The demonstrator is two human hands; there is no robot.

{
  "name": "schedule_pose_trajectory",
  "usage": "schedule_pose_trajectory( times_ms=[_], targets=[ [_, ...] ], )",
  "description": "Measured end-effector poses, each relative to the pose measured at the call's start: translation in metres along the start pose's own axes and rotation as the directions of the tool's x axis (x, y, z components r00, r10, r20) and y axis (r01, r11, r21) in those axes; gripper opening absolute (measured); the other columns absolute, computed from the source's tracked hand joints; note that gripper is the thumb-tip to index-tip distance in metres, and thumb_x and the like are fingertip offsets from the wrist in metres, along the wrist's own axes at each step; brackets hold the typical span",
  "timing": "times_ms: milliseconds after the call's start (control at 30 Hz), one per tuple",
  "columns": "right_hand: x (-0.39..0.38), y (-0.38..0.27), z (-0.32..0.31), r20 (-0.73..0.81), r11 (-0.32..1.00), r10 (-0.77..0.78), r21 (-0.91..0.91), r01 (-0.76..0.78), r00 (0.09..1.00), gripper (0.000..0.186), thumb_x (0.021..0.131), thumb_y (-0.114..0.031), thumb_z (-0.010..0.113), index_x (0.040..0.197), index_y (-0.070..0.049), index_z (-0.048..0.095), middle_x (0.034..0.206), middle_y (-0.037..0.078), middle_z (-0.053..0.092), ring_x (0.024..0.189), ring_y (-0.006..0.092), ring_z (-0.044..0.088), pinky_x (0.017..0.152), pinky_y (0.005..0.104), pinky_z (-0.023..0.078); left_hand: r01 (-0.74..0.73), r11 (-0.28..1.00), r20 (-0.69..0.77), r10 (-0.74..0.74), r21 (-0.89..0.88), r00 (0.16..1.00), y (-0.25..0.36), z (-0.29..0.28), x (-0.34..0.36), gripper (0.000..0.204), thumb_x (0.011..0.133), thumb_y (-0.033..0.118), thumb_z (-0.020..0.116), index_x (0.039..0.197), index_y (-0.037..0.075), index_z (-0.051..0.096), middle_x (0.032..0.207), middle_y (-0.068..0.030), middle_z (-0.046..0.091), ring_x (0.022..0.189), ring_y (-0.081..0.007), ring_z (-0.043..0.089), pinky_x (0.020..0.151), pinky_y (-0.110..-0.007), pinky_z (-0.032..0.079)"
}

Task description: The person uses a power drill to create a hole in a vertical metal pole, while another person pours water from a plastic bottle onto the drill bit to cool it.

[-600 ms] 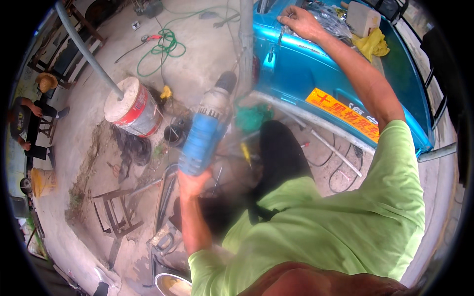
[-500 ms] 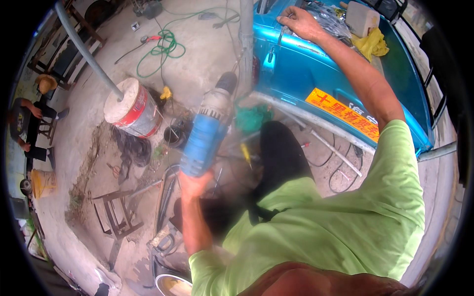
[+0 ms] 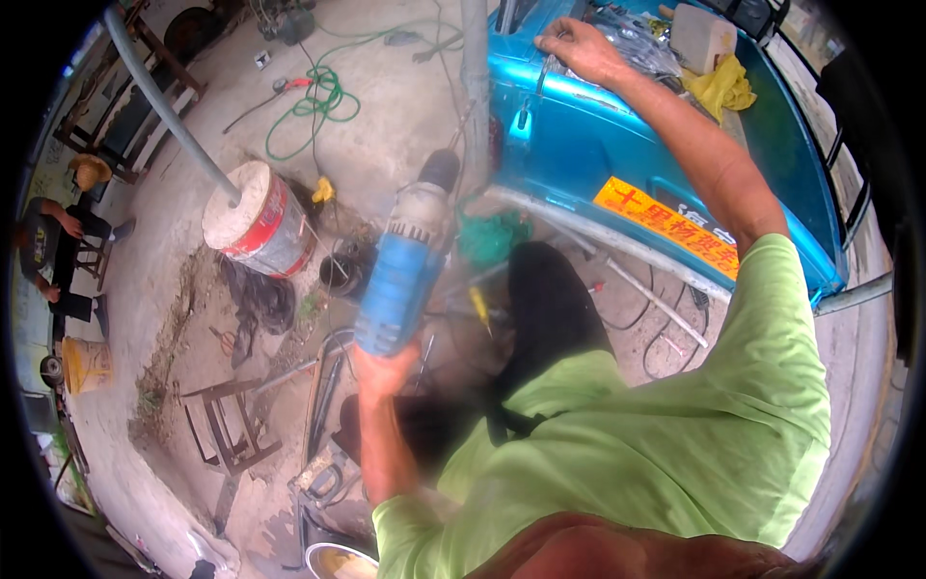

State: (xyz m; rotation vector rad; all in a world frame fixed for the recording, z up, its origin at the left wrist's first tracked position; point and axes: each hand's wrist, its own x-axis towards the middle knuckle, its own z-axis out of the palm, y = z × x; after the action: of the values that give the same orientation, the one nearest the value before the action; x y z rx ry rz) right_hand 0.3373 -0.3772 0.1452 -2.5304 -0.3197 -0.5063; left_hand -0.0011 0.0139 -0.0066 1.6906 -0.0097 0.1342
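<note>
My left hand (image 3: 384,367) grips the rear end of a blue and silver power drill (image 3: 398,280), its dark chuck tilted up and away from me. My right hand (image 3: 577,50) is at the top edge of a blue vehicle panel (image 3: 550,135), fingers pinched round a thin metal piece (image 3: 546,69) whose exact kind I cannot tell. Beside that hand lie clear plastic bags (image 3: 635,48), a pale container (image 3: 702,39) and a yellow cloth (image 3: 723,87). Beyond and below the drill are a green bag (image 3: 492,236) and a yellow-handled tool (image 3: 479,307).
A bucket (image 3: 253,217) holds a slanted pole (image 3: 169,116). A green hose (image 3: 328,92), a metal frame (image 3: 230,425) and pipes (image 3: 641,304) lie around me. An upright post (image 3: 473,77) stands beside the vehicle. A seated person (image 3: 53,251) is at the far left.
My left hand and the drill have shifted slightly toward me and to the right in the picture. My right hand has moved a little left, with the same pinched grip.
</note>
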Motion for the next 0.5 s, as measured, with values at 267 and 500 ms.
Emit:
schedule_pose_trajectory(
  times_ms=[267, 500],
  targets=[
    [-0.001, -0.003, -0.006, 0.050, 1.000, 0.007, -0.017, -0.006, 0.999, 0.063, 0.090, -0.055, 0.066, 0.127, -0.003, 0.065, 0.121, 0.022, 0.070, 0.114, 0.0321, 0.067, 0.102, 0.0425, 0.050, -0.040, 0.999, 0.007, 0.040, -0.007, 0.999, 0.000, 0.001, -0.002, 0.027, 0.077, 0.001, 0.072, 0.103, 0.000, 0.071, 0.093, -0.0067, 0.074, 0.083, -0.0155, 0.069, 0.076, -0.032, 0.055],
    [0.001, 0.000, -0.004, 0.033, 1.000, -0.020, -0.010, 0.020, 0.999, 0.062, 0.091, -0.054, 0.066, 0.125, -0.002, 0.066, 0.119, 0.021, 0.070, 0.114, 0.0313, 0.067, 0.101, 0.0421, 0.050, 0.009, 0.998, -0.020, -0.010, -0.061, 1.000, -0.009, 0.000, -0.013, 0.037, 0.074, 0.006, 0.077, 0.111, 0.003, 0.070, 0.100, -0.0063, 0.074, 0.089, -0.0154, 0.069, 0.077, -0.032, 0.055]
  ],
)
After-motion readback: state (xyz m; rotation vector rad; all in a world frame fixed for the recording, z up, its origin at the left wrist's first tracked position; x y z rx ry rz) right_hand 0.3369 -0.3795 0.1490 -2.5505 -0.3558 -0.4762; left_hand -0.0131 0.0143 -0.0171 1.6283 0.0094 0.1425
